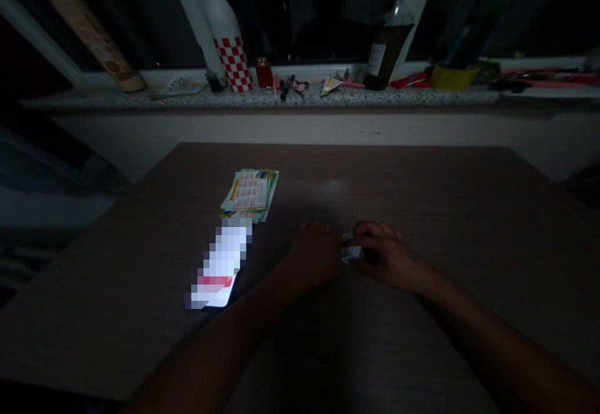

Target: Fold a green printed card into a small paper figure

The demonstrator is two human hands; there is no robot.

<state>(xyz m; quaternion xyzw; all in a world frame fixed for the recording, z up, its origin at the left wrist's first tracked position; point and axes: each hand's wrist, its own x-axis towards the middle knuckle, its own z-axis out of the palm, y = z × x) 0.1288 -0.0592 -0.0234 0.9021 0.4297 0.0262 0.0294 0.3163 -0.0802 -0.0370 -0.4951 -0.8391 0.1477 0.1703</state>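
Note:
Over the middle of the table, a small printed card (351,252) shows between my two hands, mostly covered by them. My left hand (317,252) is closed at the card's left edge, its fingers curled and largely in shadow. From the right, my right hand (389,259) grips the card with thumb and fingers bent around it. A loose stack of green and white printed cards (248,192) lies farther off to the left. Nearer to me than the stack is a lit phone (220,264), its screen blurred out, beside my left forearm.
The room is dim. Behind the wooden table (422,189) runs a granite windowsill (309,98). On it stand a red-and-white checkered bottle (227,39), a small red jar (264,73), a dark labelled bottle (379,57), a tall patterned cylinder (94,35) and small clutter.

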